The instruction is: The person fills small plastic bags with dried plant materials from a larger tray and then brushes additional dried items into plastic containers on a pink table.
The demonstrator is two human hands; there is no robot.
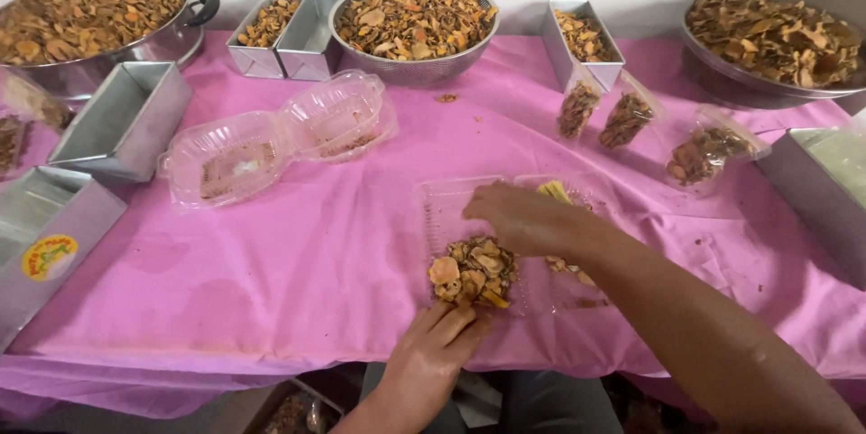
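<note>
On pink cloth (316, 244), both hands' loose fingers (451, 321) around crinkly dried chips (474, 272) in clear tray (442, 208).

A clear plastic tray (442, 208) lies open and flat on the pink cloth, holding a heap of dried orange-brown chips (473, 272).
</note>
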